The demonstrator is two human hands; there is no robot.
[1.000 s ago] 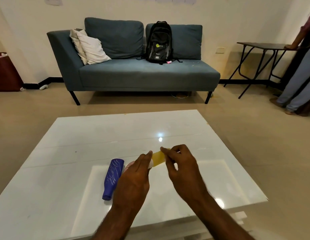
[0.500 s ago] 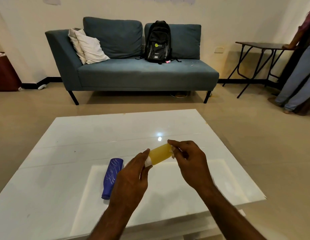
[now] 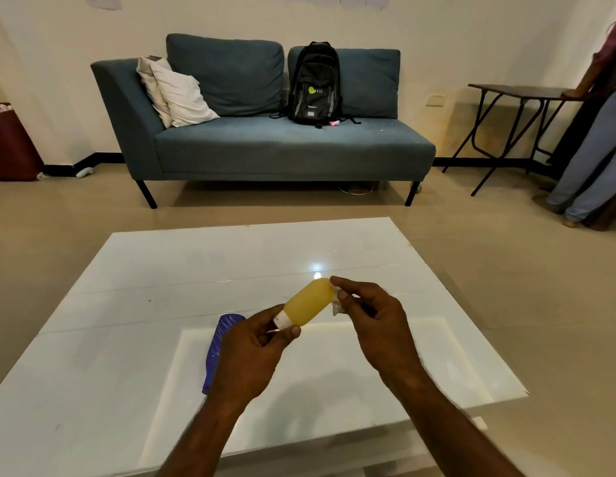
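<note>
Yellow bottle held up over the worktop, a white scrap at its base.

Lower centre of frame: yellow bottle [image 3: 308, 302] in the air, tilted, base toward upper right, clear of the white worktop [image 3: 127, 304]. Left hand [image 3: 251, 352] grasps it at the white neck end, fingers curled round. Right hand [image 3: 375, 321] pinches a crumpled white scrap [image 3: 337, 302] against the base; paper or film, cannot tell. Blue bottle [image 3: 218, 342] lies on the worktop behind the left hand. Looks like wiping or peeling. Best done with a firm neck grip so the bottle doesn't swivel, and short strokes away from the base, low over the worktop.
</note>
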